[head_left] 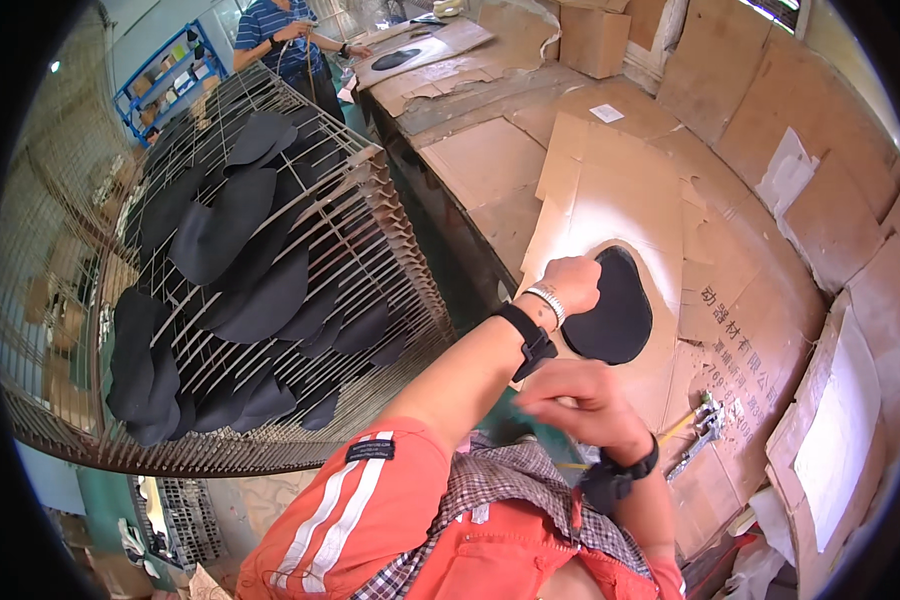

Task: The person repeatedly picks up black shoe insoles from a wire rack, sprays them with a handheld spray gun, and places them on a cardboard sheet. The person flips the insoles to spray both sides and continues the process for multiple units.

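A flat black pear-shaped piece [618, 310] with a smooth surface lies on a brown cardboard sheet [610, 190] on the bench. At its left edge is my left hand [570, 285], closed into a fist over the rim of the piece; what the fingers hold, if anything, is hidden. My right hand [582, 400] is held nearer to me, just below the piece and apart from it. Its fingers are curled, and a small pale bit shows between them, too little to name. Both wrists carry black straps, and the left one also has a silvery band.
On the left stands a wire rack [390, 230] with many black pieces [230, 225] draped over its stacked shelves. Right of my right hand lies a silver metal tool [708, 425] by a yellow hose. Upright cardboard [830, 220] lines the bench's far side. A person [280, 45] stands beyond the rack.
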`<state>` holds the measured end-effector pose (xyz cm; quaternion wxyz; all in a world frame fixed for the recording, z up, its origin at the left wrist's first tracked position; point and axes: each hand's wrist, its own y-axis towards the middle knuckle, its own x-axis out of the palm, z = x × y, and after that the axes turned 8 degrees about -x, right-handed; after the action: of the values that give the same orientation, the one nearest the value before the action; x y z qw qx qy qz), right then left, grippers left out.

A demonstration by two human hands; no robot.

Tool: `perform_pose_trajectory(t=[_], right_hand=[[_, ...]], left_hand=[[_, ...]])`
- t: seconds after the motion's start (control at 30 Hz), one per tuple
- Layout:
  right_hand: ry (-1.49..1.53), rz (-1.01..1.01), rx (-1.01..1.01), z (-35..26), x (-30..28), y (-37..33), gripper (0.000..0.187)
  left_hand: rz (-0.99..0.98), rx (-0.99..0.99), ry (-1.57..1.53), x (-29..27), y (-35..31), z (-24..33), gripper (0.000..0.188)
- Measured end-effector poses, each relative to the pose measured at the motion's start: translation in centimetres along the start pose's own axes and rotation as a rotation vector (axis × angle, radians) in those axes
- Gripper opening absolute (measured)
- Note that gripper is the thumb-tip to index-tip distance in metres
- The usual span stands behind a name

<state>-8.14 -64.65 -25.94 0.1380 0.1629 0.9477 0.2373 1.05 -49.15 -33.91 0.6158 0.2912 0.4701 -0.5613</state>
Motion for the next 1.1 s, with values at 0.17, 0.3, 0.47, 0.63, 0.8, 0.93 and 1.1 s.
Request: perform_pose_trajectory(t=[0.17,0.3,0.47,0.63,0.8,0.93,1.1], right_hand=[[-0.096,0.838,0.71,5.0,-4.6,-19.5,0.009],[-0.484,1.094,1.218,4.6,-3.8,-44.9,0.02],[-1.161,0.596,1.761,-1.1,-0.4,-50.8,0.064],[-0.66,1.071,1.232,4.1,-6.0,-33.6,0.058],[-1.398,0.781,1.087,19.2,-9.6,-34.5,0.073],[-1.324,0.851,1.199,18.3,-9.7,-33.0,0.071],[-1.444,1.069,1.31,14.5,-13.7,-34.5,0.073]], left_hand=[[0.039,0.003,-0.017,-1.0,0.4,-1.0,0.026],[0.011,0.004,-0.006,-0.9,0.6,-2.9,0.025],[0.032,0.014,0.087,-0.2,1.9,-2.6,0.024],[0.01,0.056,0.097,1.5,2.6,0.6,0.023],[-0.021,0.136,-0.001,4.2,1.8,1.3,0.031],[-0.168,0.107,-0.067,8.4,-1.0,-0.5,0.03],[-0.343,0.006,-0.136,11.4,-3.3,-3.9,0.034]])
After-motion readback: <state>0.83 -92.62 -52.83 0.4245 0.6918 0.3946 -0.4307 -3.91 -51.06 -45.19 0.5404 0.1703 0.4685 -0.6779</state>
